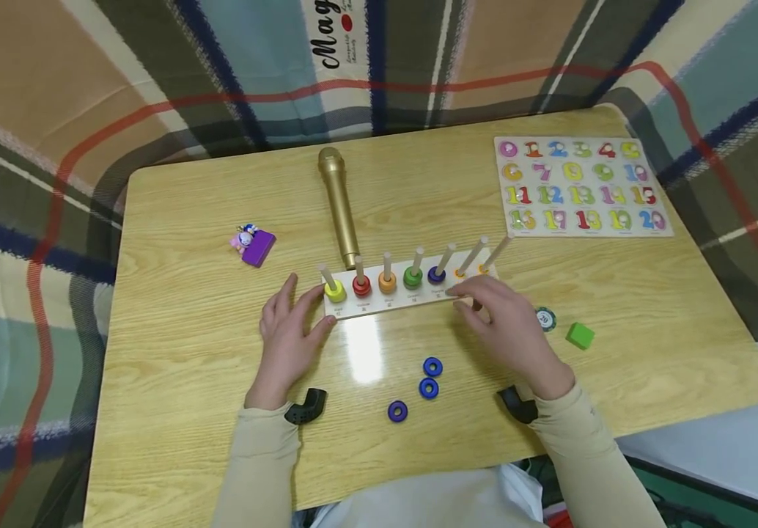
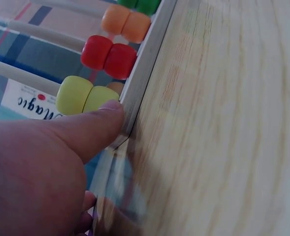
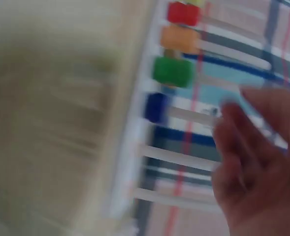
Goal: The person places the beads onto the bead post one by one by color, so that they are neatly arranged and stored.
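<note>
A white pegboard [image 1: 379,306] with several upright wooden pegs lies across the middle of the table. Yellow rings [image 1: 335,292], red rings [image 1: 362,287], orange rings [image 1: 387,283] and green rings [image 1: 413,277] sit on its left pegs, and a dark blue ring [image 3: 157,107] on the fifth. The two rightmost pegs carry no rings. My left hand [image 1: 286,345] touches the board's left end, its thumb at the front corner beside the yellow rings. Over the right part of the board hovers my right hand [image 1: 507,326], fingers loosely bent around nothing. Nearer me lie two blue rings [image 1: 432,367] and a purple ring [image 1: 397,411].
Behind the board lies a gold microphone [image 1: 339,209]. A number puzzle board [image 1: 583,187] is at the back right, and a purple block with a small figure [image 1: 258,248] at the left. Right of my right hand are a round chip [image 1: 546,319] and a green block [image 1: 580,336].
</note>
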Motion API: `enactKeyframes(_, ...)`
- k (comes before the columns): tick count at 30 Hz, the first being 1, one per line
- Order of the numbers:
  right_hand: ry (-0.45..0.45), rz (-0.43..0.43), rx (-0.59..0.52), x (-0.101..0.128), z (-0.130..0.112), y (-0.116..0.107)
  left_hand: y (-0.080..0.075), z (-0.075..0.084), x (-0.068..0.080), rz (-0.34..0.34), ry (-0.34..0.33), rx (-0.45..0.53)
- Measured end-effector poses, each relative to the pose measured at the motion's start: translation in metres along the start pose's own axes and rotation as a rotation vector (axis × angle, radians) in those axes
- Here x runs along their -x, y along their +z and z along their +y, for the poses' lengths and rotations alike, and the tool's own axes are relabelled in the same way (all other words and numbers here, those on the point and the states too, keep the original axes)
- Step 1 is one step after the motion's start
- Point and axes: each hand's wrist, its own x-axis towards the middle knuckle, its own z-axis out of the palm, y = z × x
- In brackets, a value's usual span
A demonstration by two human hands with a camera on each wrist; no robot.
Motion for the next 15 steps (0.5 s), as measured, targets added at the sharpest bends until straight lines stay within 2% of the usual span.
enactKeyframes(3,-0.085,-0.227,-0.012,0.019,-0.003,0.018,-0.001,-0.001,0.000,0.010,0.008,-0.004)
enactKeyframes(6,-0.209,-0.361,-0.012,0.034,-0.014,0.039,-0.001,-0.001,-0.002,0.024,0.020,-0.002)
enactKeyframes(10,-0.354,-0.413,0.068,0.046,-0.033,0.060,-0.002,-0.001,-0.003,0.025,0.021,0.004)
enactKeyframes(13,-0.397,-0.437,0.131,0.049,-0.042,0.067,-0.001,-0.001,-0.001,0.016,0.007,0.001)
enactKeyframes(15,-0.388,-0.440,0.115,0.048,-0.045,0.068,-0.001,-0.002,0.001,0.009,-0.002,-0.004)
